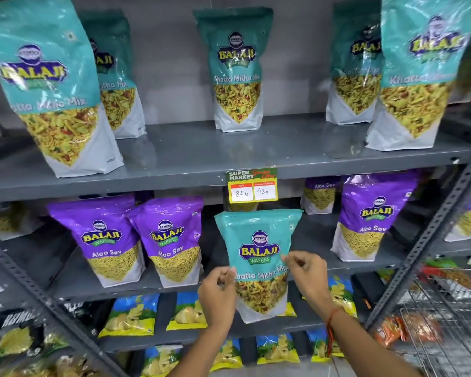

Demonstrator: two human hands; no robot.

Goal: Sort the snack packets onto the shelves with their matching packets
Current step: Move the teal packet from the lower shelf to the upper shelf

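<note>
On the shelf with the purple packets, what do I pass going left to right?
Two purple Aloo Sev packets side by side → the teal Khatta Mitha packet held by both hands, left and right → another purple Aloo Sev packet.

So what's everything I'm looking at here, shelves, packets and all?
Teal Khatta Mitha Mix packets: five, teal and white, standing on the top shelf.
Held teal packet: one, same kind, in front of the middle shelf.
Purple Aloo Sev packets: at least four, purple and white, on the middle shelf.
Blue and yellow chip packets: several, on the lower shelves.
Dark packets: a few, bottom left, too blurred to read.
Price tag: one, yellow and green, on the top shelf's edge.
Shelf rack: grey metal.
Wire basket: one, lower right, holding orange packets.
Left hand: pinching the held packet's left edge.
Right hand: pinching its right edge; red thread on the wrist.
</note>
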